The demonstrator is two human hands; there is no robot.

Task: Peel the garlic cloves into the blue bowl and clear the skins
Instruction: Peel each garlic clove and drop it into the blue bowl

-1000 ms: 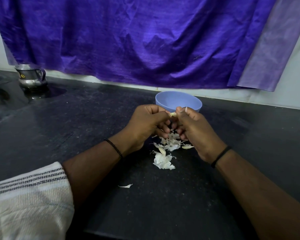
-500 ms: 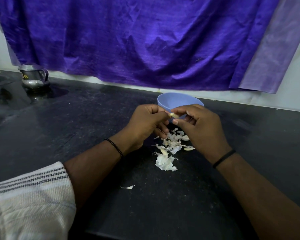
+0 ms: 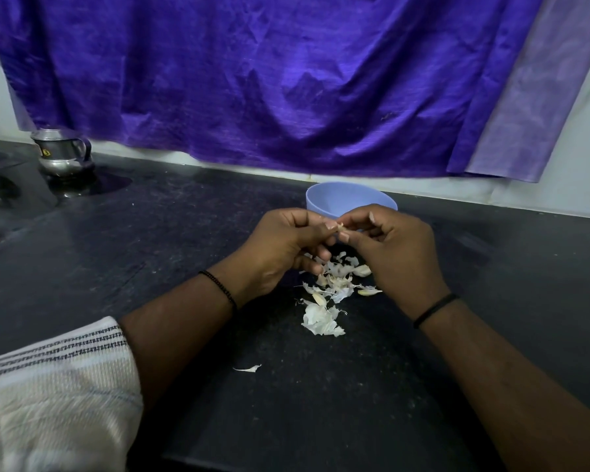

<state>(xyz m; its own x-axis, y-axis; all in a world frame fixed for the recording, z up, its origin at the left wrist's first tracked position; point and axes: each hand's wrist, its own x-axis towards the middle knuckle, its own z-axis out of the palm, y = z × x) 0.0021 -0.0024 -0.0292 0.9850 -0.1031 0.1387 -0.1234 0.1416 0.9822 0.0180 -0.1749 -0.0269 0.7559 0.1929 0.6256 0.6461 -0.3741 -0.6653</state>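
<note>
Both of my hands met over the dark desk, working one garlic clove between them, just in front of the blue bowl. The left hand pinched the clove with thumb and curled fingers; the right hand closed on its other end, fingertips bent in tight on the skin. Only a pale sliver of the clove showed between the nails, so I could not tell how much skin was left on it.

I judged the clove light, small and firm, likely slick once bare, best held by its ends while a nail lifted the skin at the tip. The skins looked papery and brittle, light enough to drift at a breath, so clearing them would call for a gathering sweep, not a pinch.

Below the fingers lay the pile of skins, white, curled and flaky, with a few plumper, cream-coloured pieces that may have been unpeeled cloves. One stray skin lay apart, nearer me than the pile. The bowl, beyond the fingers, looked like smooth matte plastic; its contents were hidden by my hands. The desk was speckled black stone with a dull sheen. Far to the left of the fingers stood a polished steel pot; behind everything hung a creased purple cloth.
</note>
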